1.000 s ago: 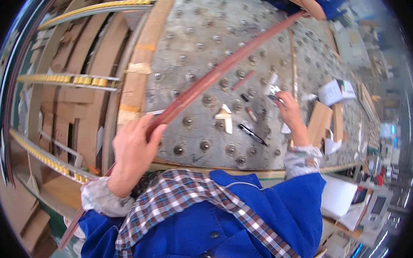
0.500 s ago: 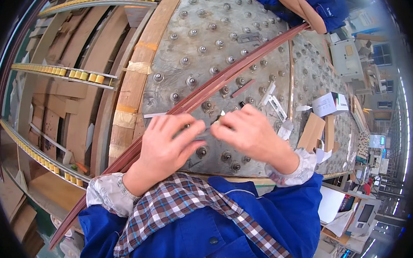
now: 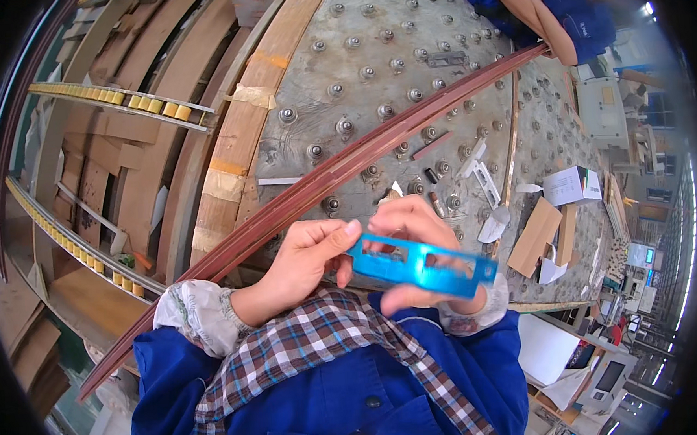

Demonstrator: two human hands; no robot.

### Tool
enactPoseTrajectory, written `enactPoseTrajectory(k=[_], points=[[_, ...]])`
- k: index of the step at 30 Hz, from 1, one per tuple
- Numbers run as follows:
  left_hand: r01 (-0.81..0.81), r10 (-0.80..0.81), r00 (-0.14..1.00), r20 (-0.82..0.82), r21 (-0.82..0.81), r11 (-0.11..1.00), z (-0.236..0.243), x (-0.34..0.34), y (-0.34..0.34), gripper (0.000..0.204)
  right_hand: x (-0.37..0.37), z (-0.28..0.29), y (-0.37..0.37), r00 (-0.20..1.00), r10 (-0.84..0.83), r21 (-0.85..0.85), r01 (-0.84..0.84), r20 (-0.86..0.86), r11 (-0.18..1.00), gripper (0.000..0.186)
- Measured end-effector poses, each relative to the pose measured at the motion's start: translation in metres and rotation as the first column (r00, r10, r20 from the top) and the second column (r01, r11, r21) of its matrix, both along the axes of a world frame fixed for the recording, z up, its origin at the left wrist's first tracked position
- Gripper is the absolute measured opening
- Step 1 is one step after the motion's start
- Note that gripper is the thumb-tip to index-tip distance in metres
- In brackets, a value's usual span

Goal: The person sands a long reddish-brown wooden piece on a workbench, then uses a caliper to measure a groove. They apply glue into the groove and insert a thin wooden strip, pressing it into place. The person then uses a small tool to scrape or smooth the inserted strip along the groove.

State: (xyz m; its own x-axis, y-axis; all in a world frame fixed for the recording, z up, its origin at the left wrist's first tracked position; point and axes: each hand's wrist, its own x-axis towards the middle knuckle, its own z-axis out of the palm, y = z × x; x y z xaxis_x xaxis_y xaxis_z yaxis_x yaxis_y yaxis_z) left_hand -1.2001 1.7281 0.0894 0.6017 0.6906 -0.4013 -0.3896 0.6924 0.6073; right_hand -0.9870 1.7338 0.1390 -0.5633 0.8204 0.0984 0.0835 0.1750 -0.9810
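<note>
A shiny blue plate with rectangular cutouts (image 3: 423,265) is held up, slightly blurred, above the table's near edge. My left hand (image 3: 304,263) grips its left end between thumb and fingers. My right hand (image 3: 424,237) is right behind the plate, fingers apart and thumb out below it; whether it touches the plate is unclear. Long reddish-brown strips (image 3: 361,155) lie diagonally across the metal table studded with ball rollers (image 3: 312,133), beyond both hands. A short reddish piece (image 3: 431,145), small dark cylinder (image 3: 429,176) and white slotted part (image 3: 482,177) lie nearby.
A co-worker's folded arms (image 3: 535,15) rest at the far right edge by the strips' end. A rack with yellow rollers (image 3: 122,99) stands left. A white box (image 3: 571,187) and cardboard pieces (image 3: 535,235) lie right. A shelf with white board (image 3: 548,341) is lower right.
A second ago my left hand was on the long strips and my right hand farther right. Both hands have come together near my body, and the blue plate now shows between them.
</note>
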Motion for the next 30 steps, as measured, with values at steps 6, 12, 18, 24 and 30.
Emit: enactPoseTrajectory(k=[6, 12, 18, 24, 30], points=[[0.003, 0.459, 0.773, -0.437, 0.727, 0.687, 0.006, -0.017, 0.007, 0.027, -0.007, 0.005, 0.016, 0.929, -0.276, 0.059, 0.270, 0.247, 0.961, 0.023], [0.384, 0.778, 0.398, -0.487, 0.858, 0.340, -0.009, -0.022, 0.026, 0.043, -0.002, 0.021, 0.064, 0.920, 0.008, 0.463, -0.204, 0.391, 0.863, 0.028], [0.428, 0.738, 0.331, -0.588, 0.790, 0.438, -0.022, -0.003, 0.030, 0.049, 0.000, 0.009, 0.084, 0.865, 0.151, 0.405, -0.370, 0.479, 0.836, 0.030], [0.425, 0.753, 0.309, -0.580, 0.793, 0.436, -0.022, 0.004, 0.033, 0.036, -0.006, 0.007, 0.092, 0.856, 0.182, 0.398, -0.400, 0.484, 0.825, 0.030], [0.406, 0.758, 0.317, -0.570, 0.804, 0.434, -0.022, 0.006, 0.034, 0.031, -0.009, 0.013, 0.099, 0.848, 0.200, 0.352, -0.403, 0.490, 0.845, 0.029]])
